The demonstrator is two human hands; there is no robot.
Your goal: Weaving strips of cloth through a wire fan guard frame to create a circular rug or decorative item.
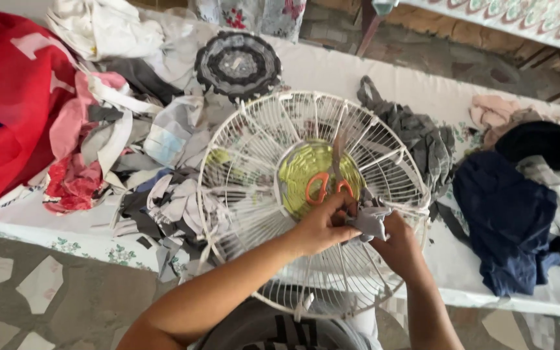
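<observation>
**Grey cloth strip pinched over the fan guard**

The grey cloth strip (369,220) sits between both hands, just above the near wires of the white fan guard (254,133). The left hand (322,223) has its fingers (345,206) curled shut on one end of the strip; the right hand (398,238) is closed on the other end, thumb pressed over the cloth. Orange-handled scissors (326,185) lie loose on the yellow-green woven disc (306,170) at the guard's centre, touching neither hand.

By the look of it, the step in hand is working this strip among the wires at the edge of the woven middle. A next move would call for keeping the strip taut and slipping it cleanly between two wires without snagging.

The guard rests on a pale sheet (332,68) with a small floral print. Scrap cloth (131,136) is heaped to the left beside red fabric (8,97), a finished round mat (238,63) lies beyond, and dark blue cloth (507,214) lies to the right. The floor (27,298) is patterned stone
</observation>
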